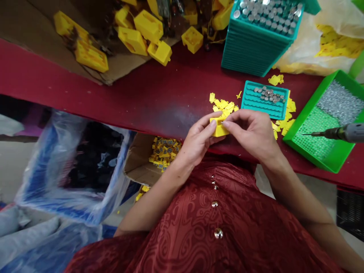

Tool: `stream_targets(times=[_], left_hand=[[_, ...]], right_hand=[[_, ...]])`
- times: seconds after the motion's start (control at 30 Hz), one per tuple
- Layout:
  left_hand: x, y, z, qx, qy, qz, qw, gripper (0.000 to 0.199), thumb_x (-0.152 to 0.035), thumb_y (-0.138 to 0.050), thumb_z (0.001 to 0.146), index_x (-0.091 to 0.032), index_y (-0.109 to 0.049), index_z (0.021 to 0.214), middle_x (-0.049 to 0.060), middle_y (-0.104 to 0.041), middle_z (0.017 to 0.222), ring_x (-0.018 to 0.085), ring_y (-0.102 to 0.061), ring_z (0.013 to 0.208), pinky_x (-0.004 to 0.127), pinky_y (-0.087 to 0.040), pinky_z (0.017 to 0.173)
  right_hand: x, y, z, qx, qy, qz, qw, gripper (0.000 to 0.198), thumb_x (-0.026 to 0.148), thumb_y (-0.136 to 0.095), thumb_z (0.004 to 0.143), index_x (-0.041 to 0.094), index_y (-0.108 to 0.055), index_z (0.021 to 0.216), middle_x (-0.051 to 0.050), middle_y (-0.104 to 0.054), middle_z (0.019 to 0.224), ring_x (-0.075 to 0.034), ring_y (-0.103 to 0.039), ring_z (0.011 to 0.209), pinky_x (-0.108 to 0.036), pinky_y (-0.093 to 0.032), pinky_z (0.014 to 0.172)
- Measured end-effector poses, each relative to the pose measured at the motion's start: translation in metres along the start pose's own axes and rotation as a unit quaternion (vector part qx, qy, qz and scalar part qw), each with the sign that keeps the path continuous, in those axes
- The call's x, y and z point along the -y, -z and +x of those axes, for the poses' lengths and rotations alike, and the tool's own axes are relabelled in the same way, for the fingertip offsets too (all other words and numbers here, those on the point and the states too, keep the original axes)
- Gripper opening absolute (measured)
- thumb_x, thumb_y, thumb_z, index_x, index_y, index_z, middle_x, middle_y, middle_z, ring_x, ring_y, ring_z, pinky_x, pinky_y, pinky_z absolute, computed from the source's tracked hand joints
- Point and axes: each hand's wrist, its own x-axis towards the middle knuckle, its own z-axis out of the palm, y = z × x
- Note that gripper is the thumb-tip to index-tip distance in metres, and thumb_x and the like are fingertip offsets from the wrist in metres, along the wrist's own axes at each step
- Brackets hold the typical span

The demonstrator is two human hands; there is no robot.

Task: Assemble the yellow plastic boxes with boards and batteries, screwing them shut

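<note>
Both my hands meet over the near edge of the red table (pixel 159 94). My left hand (pixel 199 140) grips a small yellow plastic housing (pixel 218 127) from the left. My right hand (pixel 251 132) pinches the same housing from the right, its fingertips pressing on the top. Just behind it lies a heap of small yellow plastic pieces (pixel 223 104), beside a small teal tray (pixel 265 99) that carries several silver button cells.
A tall stack of teal trays (pixel 256 41) with button cells stands at the back. A green tray (pixel 327 121) of tiny screws sits at the right, an electric screwdriver (pixel 338 132) over it. Yellow housings (pixel 142 34) lie on cardboard at the back left. A carton (pixel 136 159) of assembled yellow parts sits below the table edge.
</note>
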Motion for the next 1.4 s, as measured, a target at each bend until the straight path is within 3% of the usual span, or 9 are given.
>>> stream_targets(times=[0.2, 0.5, 0.67, 0.8, 0.9, 1.0, 1.17, 1.27, 1.4], left_hand=[[0.004, -0.003, -0.007, -0.029, -0.052, 0.062, 0.996, 0.038, -0.045, -0.088, 0.091, -0.025, -0.079, 0.122, 0.003, -0.081, 0.114, 0.015, -0.074, 0.097, 0.026, -0.064, 0.084], [-0.001, -0.005, -0.003, -0.013, -0.005, 0.044, 0.999, 0.037, -0.048, -0.09, 0.088, -0.025, -0.082, 0.116, 0.006, -0.083, 0.127, 0.02, -0.08, 0.108, 0.025, -0.064, 0.081], [0.003, -0.007, 0.0, 0.0, -0.004, 0.05, 0.999, 0.041, -0.051, -0.091, 0.087, -0.025, -0.081, 0.118, 0.007, -0.083, 0.129, 0.022, -0.08, 0.108, 0.03, -0.066, 0.084], [0.008, -0.006, 0.002, 0.001, -0.021, 0.053, 0.998, 0.047, -0.052, -0.093, 0.085, -0.026, -0.08, 0.121, 0.006, -0.083, 0.125, 0.02, -0.079, 0.105, 0.033, -0.068, 0.089], [0.012, -0.004, 0.001, 0.006, -0.042, 0.088, 0.995, 0.049, -0.054, -0.09, 0.089, -0.025, -0.078, 0.126, 0.007, -0.083, 0.127, 0.021, -0.079, 0.109, 0.035, -0.066, 0.096], [0.012, -0.004, -0.003, 0.013, -0.048, 0.121, 0.991, 0.048, -0.054, -0.084, 0.094, -0.024, -0.077, 0.13, 0.009, -0.08, 0.138, 0.024, -0.076, 0.124, 0.038, -0.062, 0.108], [0.005, -0.009, -0.006, 0.024, 0.003, 0.089, 0.996, 0.049, -0.057, -0.079, 0.095, -0.021, -0.076, 0.128, 0.012, -0.081, 0.136, 0.027, -0.08, 0.117, 0.039, -0.068, 0.095], [0.0, -0.011, -0.006, 0.004, 0.014, 0.089, 0.996, 0.048, -0.048, -0.084, 0.09, -0.018, -0.072, 0.127, 0.013, -0.084, 0.125, 0.024, -0.084, 0.102, 0.033, -0.068, 0.083], [-0.009, -0.009, -0.007, -0.028, 0.015, 0.106, 0.994, 0.04, -0.039, -0.082, 0.088, -0.018, -0.069, 0.12, 0.009, -0.087, 0.109, 0.02, -0.085, 0.082, 0.025, -0.064, 0.066]], right_hand=[[-0.003, -0.008, -0.002, -0.03, -0.016, -0.049, 0.998, 0.009, 0.022, -0.075, 0.086, 0.017, -0.079, 0.079, -0.001, -0.075, 0.076, -0.011, -0.061, 0.067, -0.028, -0.044, 0.068], [-0.016, 0.019, -0.01, -0.002, -0.031, 0.118, 0.993, 0.022, 0.026, -0.07, 0.093, 0.022, -0.088, 0.104, -0.002, -0.079, 0.085, -0.01, -0.067, 0.065, -0.025, -0.059, 0.065], [-0.013, 0.014, -0.01, -0.013, -0.005, 0.114, 0.993, 0.017, 0.021, -0.072, 0.09, 0.022, -0.087, 0.098, -0.002, -0.079, 0.092, -0.011, -0.068, 0.074, -0.028, -0.062, 0.076], [-0.01, 0.005, -0.008, -0.001, -0.031, 0.144, 0.989, 0.011, 0.021, -0.074, 0.084, 0.019, -0.077, 0.094, 0.0, -0.076, 0.087, -0.011, -0.066, 0.073, -0.026, -0.057, 0.067], [-0.008, 0.002, -0.006, 0.012, -0.042, 0.076, 0.996, 0.01, 0.016, -0.073, 0.082, 0.019, -0.067, 0.089, 0.001, -0.071, 0.081, -0.012, -0.064, 0.072, -0.027, -0.051, 0.066], [-0.005, 0.006, -0.003, -0.003, 0.006, -0.035, 0.999, 0.014, 0.013, -0.076, 0.08, 0.019, -0.066, 0.085, 0.001, -0.068, 0.081, -0.012, -0.058, 0.074, -0.03, -0.048, 0.074], [-0.005, 0.016, -0.001, 0.002, 0.031, -0.024, 0.999, 0.014, 0.026, -0.08, 0.085, 0.021, -0.067, 0.082, -0.001, -0.069, 0.085, -0.014, -0.059, 0.077, -0.03, -0.048, 0.071], [-0.011, 0.028, 0.001, -0.061, 0.02, -0.01, 0.998, 0.012, 0.033, -0.073, 0.091, 0.023, -0.069, 0.087, -0.002, -0.071, 0.085, -0.015, -0.06, 0.074, -0.031, -0.049, 0.068], [-0.027, 0.051, 0.015, -0.179, 0.041, -0.09, 0.979, 0.011, 0.033, -0.074, 0.093, 0.025, -0.069, 0.088, -0.004, -0.074, 0.092, -0.019, -0.067, 0.084, -0.036, -0.053, 0.08]])
